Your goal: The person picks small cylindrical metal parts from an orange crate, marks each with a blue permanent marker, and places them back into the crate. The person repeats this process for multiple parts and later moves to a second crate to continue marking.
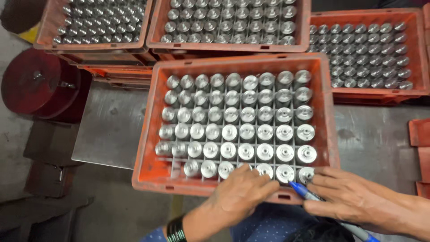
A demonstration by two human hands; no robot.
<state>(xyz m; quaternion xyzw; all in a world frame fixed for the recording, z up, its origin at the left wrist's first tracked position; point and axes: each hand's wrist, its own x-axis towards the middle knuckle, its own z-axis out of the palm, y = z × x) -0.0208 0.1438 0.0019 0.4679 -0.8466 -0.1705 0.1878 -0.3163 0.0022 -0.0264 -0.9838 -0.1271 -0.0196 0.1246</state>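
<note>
My left hand (244, 190) is lying open, hiding some shiny round metal parts (245, 132) filling the orange plastic crate (145, 134). My right hand (347, 197) is gripping a blue pen (307, 192) at the front row.

Two bare hands at the lower edge of the frame, left hand (244, 190) and right hand (347, 197). Dark ribbed wristband (176, 230) on the left wrist. Blue white-dotted clothing (268, 224) at bottom centre, between the forearms.

You have no packages, labels, signs or screens before you here, only open crates that carry no markings.
</note>
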